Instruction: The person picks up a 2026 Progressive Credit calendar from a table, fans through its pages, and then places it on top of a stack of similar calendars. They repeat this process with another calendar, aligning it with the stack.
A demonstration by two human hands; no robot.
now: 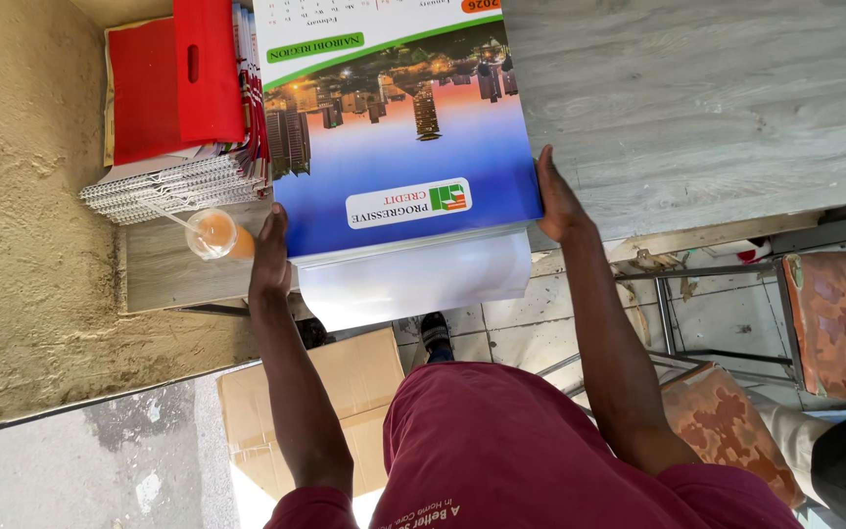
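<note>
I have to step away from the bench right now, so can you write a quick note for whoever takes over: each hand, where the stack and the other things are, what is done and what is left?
Left hand: flat against the left edge of the stack of printed calendar sheets, gripping nothing.
Right hand: pressed against the stack's right edge.
The stack lies on the grey table, its near edge overhanging, white sheets showing beneath.
Beside the left hand: a plastic cup of orange drink, spiral-bound pads and red folders.
A cardboard box sits on the floor below.
Done: sheets piled.
Left: edges not fully squared; the lower white sheets stick out.
</note>
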